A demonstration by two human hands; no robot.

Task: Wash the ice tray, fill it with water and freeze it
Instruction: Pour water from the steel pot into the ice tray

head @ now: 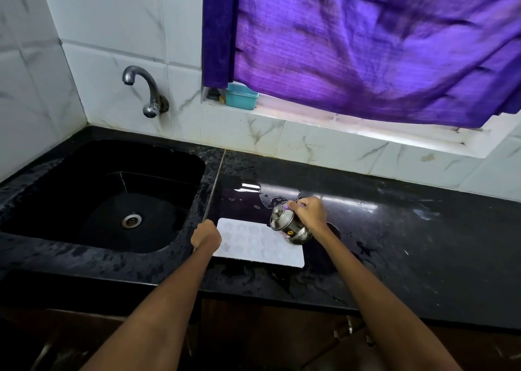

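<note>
A white ice tray (253,246) with several shaped cavities lies flat on the black countertop (408,243), just right of the sink. My left hand (205,236) grips the tray's left edge. My right hand (308,212) holds a small steel kettle (290,225) with a lid, tilted to the left over the tray's right end. I cannot make out any stream of water from it.
A black sink (70,195) with a steel drain (131,220) takes up the left side. A metal tap (146,88) juts from the tiled wall above it. A teal box (242,97) sits on the window sill under a purple curtain (366,40). Water pools on the counter.
</note>
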